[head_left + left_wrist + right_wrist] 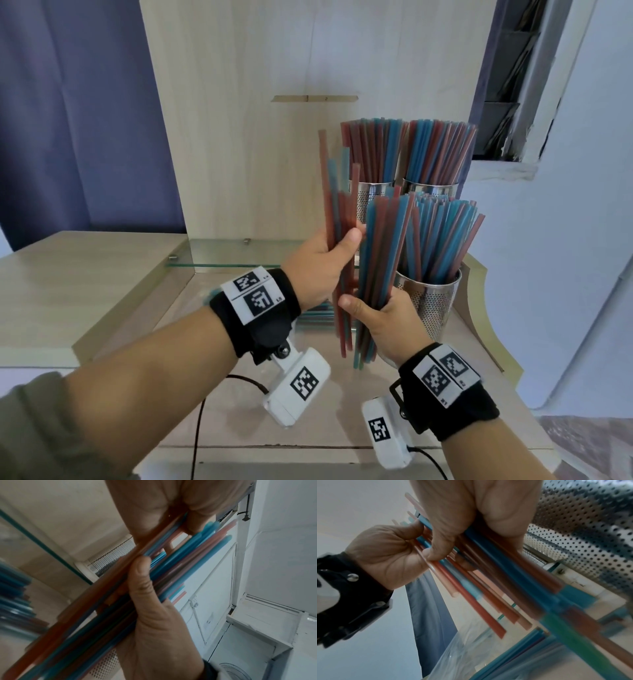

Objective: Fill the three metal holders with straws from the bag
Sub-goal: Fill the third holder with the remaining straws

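My left hand (pixel 337 251) grips a small bundle of red and blue straws (pixel 334 205), held upright above the table. Just below and to its right, my right hand (pixel 375 310) grips a thicker bundle (pixel 382 253). The two bundles touch. Three perforated metal holders stand at the right: back left (pixel 371 202), back right (pixel 430 190) and front (pixel 433 303). Each holds many straws. The clear bag (pixel 462 655) with more straws lies on the table under my hands. In the left wrist view my left hand's fingers (pixel 193 524) curl round the straws.
A glass shelf (pixel 226 263) juts from the upright wooden panel (pixel 274 102) behind the holders. The wooden table (pixel 68 291) ends in a curved raised edge (pixel 479 308) at the right. A blue curtain (pixel 68 120) hangs at the left and a white wall is at the right.
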`<act>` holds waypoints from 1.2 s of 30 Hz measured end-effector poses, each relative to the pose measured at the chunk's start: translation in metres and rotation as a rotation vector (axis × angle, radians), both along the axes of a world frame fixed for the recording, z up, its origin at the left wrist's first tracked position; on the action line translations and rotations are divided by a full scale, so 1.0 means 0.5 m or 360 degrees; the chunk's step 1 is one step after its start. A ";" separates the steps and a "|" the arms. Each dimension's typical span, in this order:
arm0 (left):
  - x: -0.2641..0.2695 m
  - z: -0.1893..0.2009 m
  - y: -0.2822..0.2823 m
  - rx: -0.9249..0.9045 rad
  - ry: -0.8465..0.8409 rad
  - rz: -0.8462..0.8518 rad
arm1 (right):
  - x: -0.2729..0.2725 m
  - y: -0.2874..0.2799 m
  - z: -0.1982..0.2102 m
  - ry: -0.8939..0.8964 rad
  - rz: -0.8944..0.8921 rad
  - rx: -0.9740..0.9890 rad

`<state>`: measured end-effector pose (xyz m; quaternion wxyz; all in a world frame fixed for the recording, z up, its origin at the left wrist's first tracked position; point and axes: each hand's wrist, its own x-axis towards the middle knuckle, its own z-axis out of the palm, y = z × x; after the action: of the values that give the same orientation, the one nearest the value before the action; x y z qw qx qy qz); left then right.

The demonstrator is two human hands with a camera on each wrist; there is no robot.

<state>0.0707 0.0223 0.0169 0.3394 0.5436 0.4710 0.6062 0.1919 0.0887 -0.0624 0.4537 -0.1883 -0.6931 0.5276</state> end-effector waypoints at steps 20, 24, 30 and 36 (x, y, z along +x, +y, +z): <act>0.000 0.108 -0.004 0.0509 0.0600 0.0190 | 0.053 -0.008 0.020 -0.0221 0.0075 -0.0081; 0.019 0.120 -0.009 0.0760 0.1087 0.0310 | 0.049 -0.017 0.023 -0.0171 0.0131 -0.0103; 0.042 0.070 -0.007 0.0797 0.1104 0.0112 | 0.061 -0.018 0.020 -0.0145 0.0043 -0.0134; 0.040 -0.022 0.038 0.0473 0.0654 0.0392 | 0.118 -0.012 0.072 -0.0009 -0.0068 -0.0125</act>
<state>0.0908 0.0415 0.0060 0.0770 0.6375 0.4984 0.5824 0.2507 0.0828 -0.0266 0.4552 -0.2221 -0.6690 0.5440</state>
